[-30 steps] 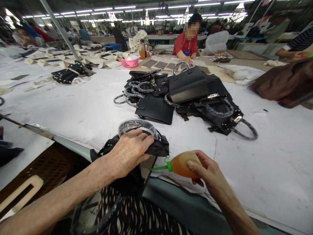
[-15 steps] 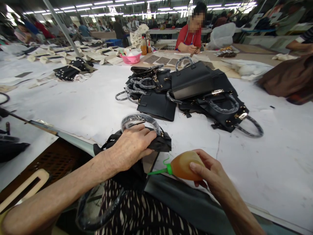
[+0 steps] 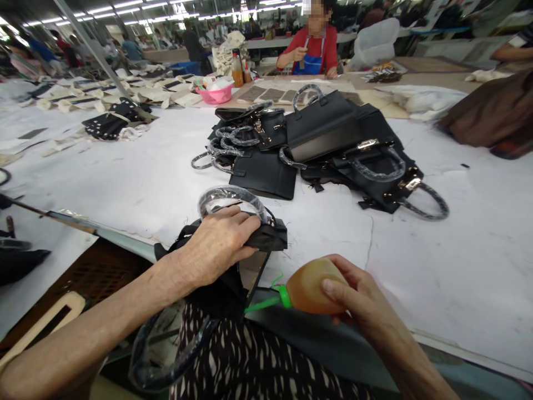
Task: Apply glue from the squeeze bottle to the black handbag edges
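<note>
My left hand (image 3: 222,239) is closed on the top of a black handbag (image 3: 266,238) at the table edge, below its plastic-wrapped handle (image 3: 233,195). The bag's lower part hangs toward my lap, and a second wrapped handle (image 3: 166,366) dangles beneath my forearm. In my right hand (image 3: 353,294) is a squeeze bottle (image 3: 314,286) of amber liquid, probably glue, held on its side. Its green nozzle (image 3: 263,304) points left, with the tip at the bag's open edge. Whether liquid comes out I cannot tell.
A pile of black handbags (image 3: 325,128) lies ahead on the white table (image 3: 145,166). Behind it are a pink basin (image 3: 214,94) and an amber bottle (image 3: 237,69). A co-worker in red (image 3: 314,47) sits opposite. A brown crate (image 3: 100,278) is below the table edge, left.
The nozzle tip has slid slightly down and left along the bag's edge. The co-worker opposite has straightened up and raised one hand. The whole view has shifted a little.
</note>
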